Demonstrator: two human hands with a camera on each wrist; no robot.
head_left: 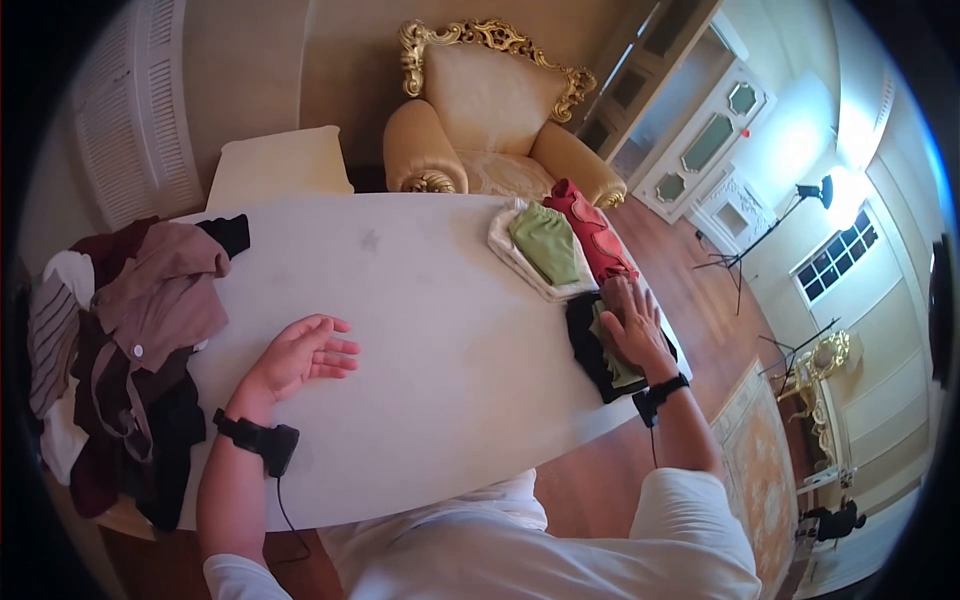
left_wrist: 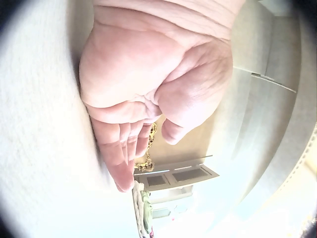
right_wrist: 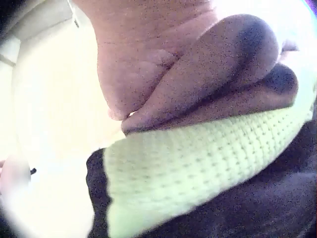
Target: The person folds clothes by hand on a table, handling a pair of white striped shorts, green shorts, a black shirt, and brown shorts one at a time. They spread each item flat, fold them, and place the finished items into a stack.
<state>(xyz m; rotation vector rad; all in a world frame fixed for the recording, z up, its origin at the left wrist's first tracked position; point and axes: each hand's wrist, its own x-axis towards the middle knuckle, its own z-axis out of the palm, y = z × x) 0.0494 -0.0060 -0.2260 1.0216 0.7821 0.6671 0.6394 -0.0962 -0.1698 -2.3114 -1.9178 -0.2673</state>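
Observation:
My left hand rests on its edge on the pale table, palm turned inward, fingers loosely extended, holding nothing. In the left wrist view the bare palm fills the top. At the table's right edge my right hand lies with spread fingers on a folded pile. The right wrist view has a rolled brownish cloth under the palm, over a light green knit garment and a dark garment. Just beyond lie a folded red garment and green shorts on a white folded piece.
A loose heap of clothes, mauve, black, maroon and striped, covers the table's left end. Behind the table stand a gold-framed armchair and a small cream table. A lamp on a stand is at the right.

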